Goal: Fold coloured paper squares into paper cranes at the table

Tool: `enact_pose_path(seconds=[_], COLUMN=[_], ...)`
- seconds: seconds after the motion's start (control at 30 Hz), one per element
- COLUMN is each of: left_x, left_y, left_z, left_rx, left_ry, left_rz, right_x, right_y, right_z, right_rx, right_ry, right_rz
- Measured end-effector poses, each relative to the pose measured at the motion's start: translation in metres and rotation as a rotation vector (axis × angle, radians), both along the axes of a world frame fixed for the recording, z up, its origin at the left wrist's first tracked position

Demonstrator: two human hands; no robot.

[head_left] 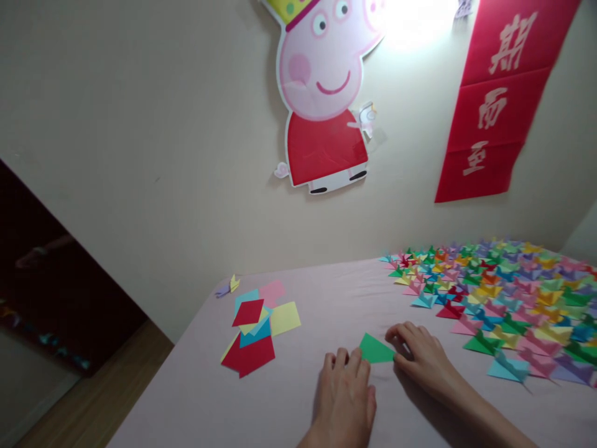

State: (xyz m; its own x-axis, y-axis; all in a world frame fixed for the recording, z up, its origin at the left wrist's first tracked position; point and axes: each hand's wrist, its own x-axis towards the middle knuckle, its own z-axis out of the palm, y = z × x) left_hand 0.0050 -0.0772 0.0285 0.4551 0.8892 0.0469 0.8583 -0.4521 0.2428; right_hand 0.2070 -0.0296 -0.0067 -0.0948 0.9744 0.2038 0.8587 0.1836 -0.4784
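Left hand [344, 393] meets the green paper [375, 349] on the pink table [196, 398] (I can't tell its grip from here); right hand [420, 356], thumb and fingers apart, touches the sheet's right corner.

From far off, I saw a big pink pig picture [329, 140] stuck on the pale wall [163, 155]. It had a red dress, black shoes and a yellow hat with green spots. On the right, a long red banner [497, 127] hung with white writing. On the left, above a brown floor [119, 370], was a dark panel [79, 295], maybe a shiny door, but too dim for me to tell.
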Motion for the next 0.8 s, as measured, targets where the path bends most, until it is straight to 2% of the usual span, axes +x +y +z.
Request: enact_pose_path(seconds=[0.2,0.37,0.53,0.8], left_x=[0.000,0.011,0.021,0.018], left_y=[0.005,0.022,0.033,0.036], left_z=[0.001,-0.002,-0.007,-0.012], left_rx=[0.034,0.054,0.025,-0.044], left_ry=[-0.167,-0.259,-0.251,-0.257], left_rz=[0.057,0.194,0.294,0.366], right_x=[0.022,0.007,-0.020,-0.020], right_y=[0.000,-0.007,-0.009,-0.006], right_z=[-0.007,0.001,0.006,0.007], right_rx=[-0.001,0.047,0.049,-0.009], right_ry=[0.087,0.284,0.156,0.105], right_rz=[-0.005,0.109,0.116,0.090])
